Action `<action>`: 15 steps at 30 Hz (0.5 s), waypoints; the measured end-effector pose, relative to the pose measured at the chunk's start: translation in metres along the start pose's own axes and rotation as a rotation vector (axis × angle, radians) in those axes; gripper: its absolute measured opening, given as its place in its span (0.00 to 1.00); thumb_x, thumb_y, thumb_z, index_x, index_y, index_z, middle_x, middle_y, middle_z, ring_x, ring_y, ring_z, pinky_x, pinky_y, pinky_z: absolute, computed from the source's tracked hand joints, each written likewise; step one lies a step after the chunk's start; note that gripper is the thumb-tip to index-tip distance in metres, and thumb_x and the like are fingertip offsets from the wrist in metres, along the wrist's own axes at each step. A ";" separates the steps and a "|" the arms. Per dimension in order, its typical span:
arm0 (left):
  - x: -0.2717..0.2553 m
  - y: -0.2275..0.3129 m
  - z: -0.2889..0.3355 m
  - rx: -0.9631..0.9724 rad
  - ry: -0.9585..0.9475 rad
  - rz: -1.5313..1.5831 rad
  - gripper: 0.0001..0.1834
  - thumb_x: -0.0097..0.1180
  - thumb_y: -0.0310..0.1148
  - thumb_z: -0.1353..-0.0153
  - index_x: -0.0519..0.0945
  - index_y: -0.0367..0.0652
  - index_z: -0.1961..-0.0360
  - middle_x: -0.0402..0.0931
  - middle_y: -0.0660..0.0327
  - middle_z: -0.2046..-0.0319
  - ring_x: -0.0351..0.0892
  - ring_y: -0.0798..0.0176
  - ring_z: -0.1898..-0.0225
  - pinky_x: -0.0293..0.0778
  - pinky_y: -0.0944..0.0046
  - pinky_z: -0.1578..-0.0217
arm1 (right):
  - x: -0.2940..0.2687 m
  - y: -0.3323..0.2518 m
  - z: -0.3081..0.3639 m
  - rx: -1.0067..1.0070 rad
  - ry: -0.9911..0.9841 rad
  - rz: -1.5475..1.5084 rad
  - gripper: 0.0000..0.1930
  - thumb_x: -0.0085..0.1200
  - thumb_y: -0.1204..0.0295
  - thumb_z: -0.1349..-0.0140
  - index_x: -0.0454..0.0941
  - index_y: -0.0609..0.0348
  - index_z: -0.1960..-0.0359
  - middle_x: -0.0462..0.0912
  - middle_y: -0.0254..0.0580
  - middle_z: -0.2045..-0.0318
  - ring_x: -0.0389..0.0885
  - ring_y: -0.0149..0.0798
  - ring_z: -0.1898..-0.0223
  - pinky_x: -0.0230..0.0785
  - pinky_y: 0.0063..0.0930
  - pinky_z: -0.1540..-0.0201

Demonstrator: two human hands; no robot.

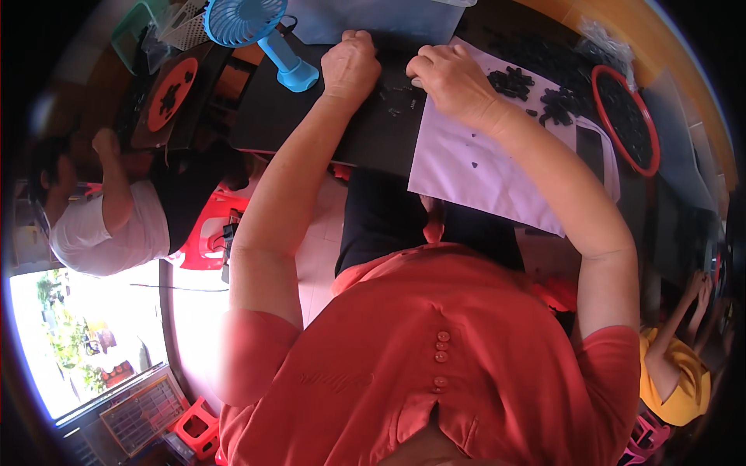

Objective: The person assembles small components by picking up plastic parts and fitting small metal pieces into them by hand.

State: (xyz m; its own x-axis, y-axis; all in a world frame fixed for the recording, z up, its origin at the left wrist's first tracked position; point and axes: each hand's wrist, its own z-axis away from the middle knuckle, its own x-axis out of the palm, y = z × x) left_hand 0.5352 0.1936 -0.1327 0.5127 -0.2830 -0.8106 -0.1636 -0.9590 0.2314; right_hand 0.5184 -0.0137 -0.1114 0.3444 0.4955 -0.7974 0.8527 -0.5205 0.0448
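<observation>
Sorting step, I reckon: left hand point(351, 64) fisted on the dark surface point(311, 116), right hand point(451, 78) curled over small black plastic parts point(400, 101); can't tell what's gripped. Next needs fine pinching.

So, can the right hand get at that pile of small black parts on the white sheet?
Probably yes: the right hand rests on the white sheet beside the black parts pile, with nothing between them.

matt white paper sheet point(482, 167), glossy blue plastic fan point(256, 31)
</observation>
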 end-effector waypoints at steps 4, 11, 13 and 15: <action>-0.002 0.002 0.001 0.008 -0.011 -0.032 0.07 0.57 0.31 0.43 0.78 0.39 0.65 0.78 0.49 0.60 0.83 0.42 0.64 0.78 0.48 0.64 | 0.003 -0.002 0.007 0.000 -0.029 -0.028 0.06 0.60 0.65 0.43 0.81 0.50 0.65 0.79 0.35 0.65 0.79 0.42 0.58 0.64 0.38 0.54; -0.009 0.003 0.001 0.046 0.125 0.169 0.05 0.58 0.32 0.40 0.79 0.43 0.66 0.79 0.52 0.61 0.81 0.43 0.64 0.76 0.49 0.63 | 0.006 -0.010 0.004 0.038 -0.077 0.002 0.06 0.60 0.69 0.45 0.82 0.51 0.66 0.80 0.35 0.65 0.79 0.41 0.56 0.64 0.38 0.53; -0.012 0.004 0.001 0.081 0.170 0.236 0.05 0.58 0.32 0.40 0.79 0.43 0.66 0.79 0.53 0.63 0.81 0.44 0.64 0.75 0.49 0.63 | 0.012 -0.010 0.001 0.044 -0.068 0.007 0.04 0.59 0.74 0.45 0.79 0.54 0.67 0.78 0.35 0.65 0.77 0.41 0.57 0.63 0.36 0.54; -0.023 0.012 0.000 0.121 0.240 0.382 0.05 0.60 0.32 0.41 0.79 0.43 0.68 0.79 0.54 0.65 0.81 0.45 0.65 0.75 0.50 0.64 | 0.012 -0.013 -0.002 0.045 -0.075 0.055 0.04 0.57 0.75 0.45 0.78 0.54 0.68 0.78 0.36 0.65 0.77 0.42 0.57 0.63 0.36 0.55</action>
State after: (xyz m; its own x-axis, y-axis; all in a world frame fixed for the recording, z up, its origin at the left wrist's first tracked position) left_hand 0.5214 0.1889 -0.1116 0.5744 -0.6249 -0.5288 -0.4688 -0.7807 0.4133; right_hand 0.5124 0.0001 -0.1208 0.3588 0.4127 -0.8373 0.8138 -0.5775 0.0641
